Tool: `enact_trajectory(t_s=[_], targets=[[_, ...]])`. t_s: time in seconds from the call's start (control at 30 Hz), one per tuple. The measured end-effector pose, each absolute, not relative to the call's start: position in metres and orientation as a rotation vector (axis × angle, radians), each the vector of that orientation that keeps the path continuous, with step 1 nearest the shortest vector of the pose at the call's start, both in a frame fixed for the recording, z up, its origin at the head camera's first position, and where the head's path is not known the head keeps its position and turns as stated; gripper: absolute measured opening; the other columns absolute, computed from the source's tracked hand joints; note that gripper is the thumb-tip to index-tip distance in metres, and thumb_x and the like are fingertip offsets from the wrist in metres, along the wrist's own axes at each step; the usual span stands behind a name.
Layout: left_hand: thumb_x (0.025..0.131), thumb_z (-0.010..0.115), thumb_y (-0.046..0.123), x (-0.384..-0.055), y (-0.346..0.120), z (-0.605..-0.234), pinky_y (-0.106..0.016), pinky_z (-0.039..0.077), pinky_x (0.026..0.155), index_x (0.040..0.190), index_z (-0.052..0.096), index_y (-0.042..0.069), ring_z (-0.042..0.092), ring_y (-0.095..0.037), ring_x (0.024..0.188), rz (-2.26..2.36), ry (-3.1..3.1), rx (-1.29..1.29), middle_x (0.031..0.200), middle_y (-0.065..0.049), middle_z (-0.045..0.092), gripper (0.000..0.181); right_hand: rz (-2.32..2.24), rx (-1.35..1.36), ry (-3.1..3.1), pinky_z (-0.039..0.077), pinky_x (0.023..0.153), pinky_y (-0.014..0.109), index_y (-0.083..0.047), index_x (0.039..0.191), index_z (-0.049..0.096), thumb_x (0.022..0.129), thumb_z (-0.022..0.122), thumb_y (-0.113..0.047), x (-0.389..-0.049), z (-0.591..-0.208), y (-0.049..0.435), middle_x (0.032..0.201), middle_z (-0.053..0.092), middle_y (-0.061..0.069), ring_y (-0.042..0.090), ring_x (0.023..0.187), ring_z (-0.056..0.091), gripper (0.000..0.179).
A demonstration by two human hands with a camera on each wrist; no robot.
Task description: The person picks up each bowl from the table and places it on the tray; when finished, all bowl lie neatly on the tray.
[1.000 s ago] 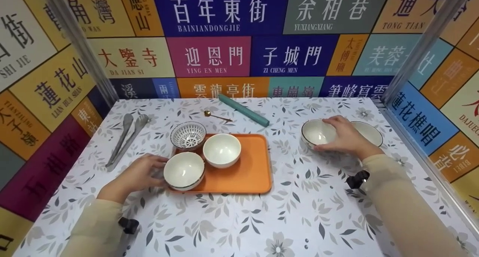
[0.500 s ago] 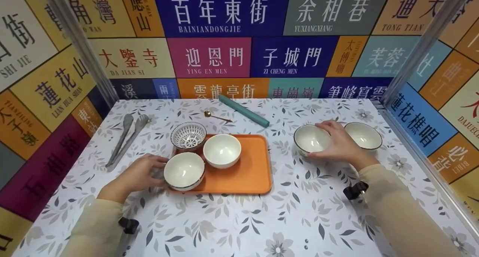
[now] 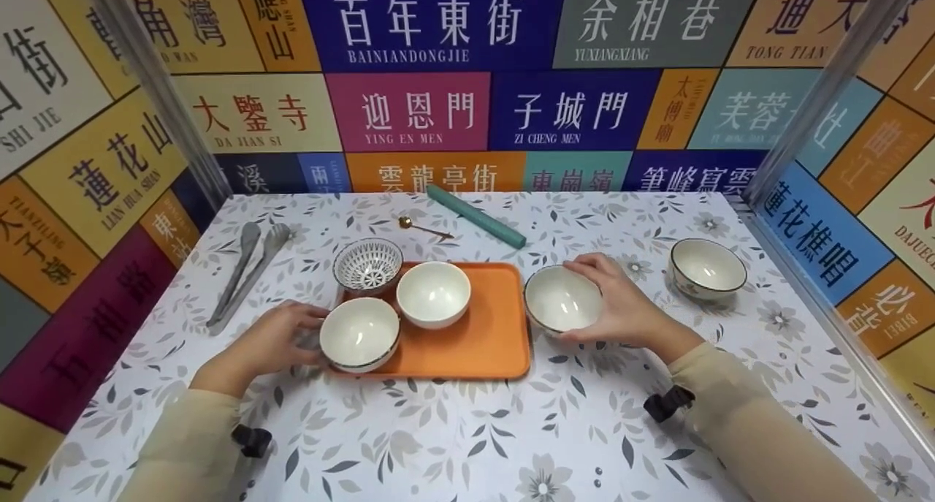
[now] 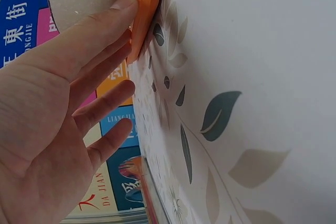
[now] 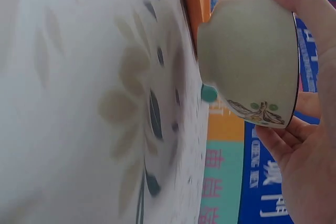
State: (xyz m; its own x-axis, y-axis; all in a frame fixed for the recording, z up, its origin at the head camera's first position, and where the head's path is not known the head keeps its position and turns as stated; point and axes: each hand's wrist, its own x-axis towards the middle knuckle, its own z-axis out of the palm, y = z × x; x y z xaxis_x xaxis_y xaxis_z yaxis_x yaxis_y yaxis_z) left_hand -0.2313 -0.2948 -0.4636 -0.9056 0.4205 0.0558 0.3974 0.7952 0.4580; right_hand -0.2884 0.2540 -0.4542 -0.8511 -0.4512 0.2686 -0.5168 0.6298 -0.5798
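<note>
My right hand (image 3: pixel 624 308) grips a white bowl (image 3: pixel 561 299) by its dark rim, thumb on the near side and fingers on the far side. In the right wrist view this bowl (image 5: pixel 247 56), with a small leaf motif, hangs over the cloth beside the tray. My left hand (image 3: pixel 266 345) rests by the left edge of the orange tray (image 3: pixel 493 319), fingers extended and thumb at the tray's rim in the left wrist view. Nearest to it is a dark-rimmed white bowl (image 3: pixel 359 334). A plain white bowl (image 3: pixel 434 294) and a patterned bowl (image 3: pixel 368 265) are on the tray too.
Another bowl (image 3: pixel 707 268) stands at the right of the table. Grey serving utensils (image 3: pixel 248 275) lie at the left. Behind the tray are a small gold spoon (image 3: pixel 427 229) and a green stick-like object (image 3: pixel 476 215). Printed panels (image 3: pixel 431 20) enclose the back and sides.
My right hand has carried its bowl leftward and nearer, from beside the far-right bowl to the tray's right edge. The left hand has kept its place.
</note>
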Motion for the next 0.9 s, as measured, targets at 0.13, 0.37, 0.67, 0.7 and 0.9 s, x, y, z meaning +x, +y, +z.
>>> enact_trajectory(t_s=[0.13, 0.37, 0.67, 0.7, 0.9], targets=[[0.071, 0.091, 0.019, -0.230, -0.295, -0.465, -0.062, 0.046, 0.107, 0.120, 0.076, 0.001, 0.058, -0.041, 0.123, 0.742, 2.921, 0.650, 0.131, -0.016, 0.070, 0.055, 1.078, 0.911, -2.693, 0.045, 0.112, 0.058, -0.005, 0.147, 0.056, 0.053, 0.101, -0.047, -0.275, -0.458, 0.238, 0.146, 0.047, 0.014, 0.034, 0.135, 0.047, 0.112], [0.072, 0.090, 0.016, -0.230, -0.294, -0.463, -0.061, 0.048, 0.106, 0.119, 0.076, 0.001, 0.059, -0.042, 0.123, 0.750, 2.940, 0.691, 0.130, -0.016, 0.071, 0.051, 1.153, 0.950, -2.647, 0.045, 0.111, 0.057, -0.007, 0.145, 0.058, 0.051, 0.102, -0.045, -0.264, -0.457, 0.219, 0.143, 0.050, 0.009, 0.031, 0.133, 0.047, 0.111], [0.071, 0.090, 0.017, -0.231, -0.293, -0.462, -0.062, 0.047, 0.106, 0.119, 0.076, 0.000, 0.059, -0.042, 0.123, 0.736, 2.942, 0.681, 0.128, -0.017, 0.071, 0.052, 1.159, 0.966, -2.676, 0.046, 0.112, 0.053, -0.008, 0.147, 0.056, 0.051, 0.101, -0.051, -0.259, -0.458, 0.200, 0.145, 0.048, 0.005, 0.027, 0.134, 0.049, 0.114], [0.071, 0.090, 0.017, -0.231, -0.293, -0.462, -0.061, 0.047, 0.106, 0.119, 0.076, 0.000, 0.059, -0.042, 0.123, 0.734, 2.943, 0.681, 0.128, -0.017, 0.071, 0.052, 1.162, 0.968, -2.685, 0.046, 0.112, 0.053, -0.008, 0.148, 0.056, 0.051, 0.100, -0.052, -0.258, -0.458, 0.197, 0.145, 0.048, 0.005, 0.027, 0.134, 0.049, 0.115], [0.070, 0.090, 0.016, -0.230, -0.293, -0.462, -0.062, 0.047, 0.105, 0.119, 0.076, 0.000, 0.059, -0.043, 0.122, 0.741, 2.944, 0.702, 0.128, -0.018, 0.071, 0.053, 1.189, 1.005, -2.705, 0.045, 0.113, 0.052, -0.011, 0.149, 0.055, 0.053, 0.099, -0.056, -0.254, -0.463, 0.183, 0.148, 0.046, 0.007, 0.025, 0.136, 0.047, 0.115]])
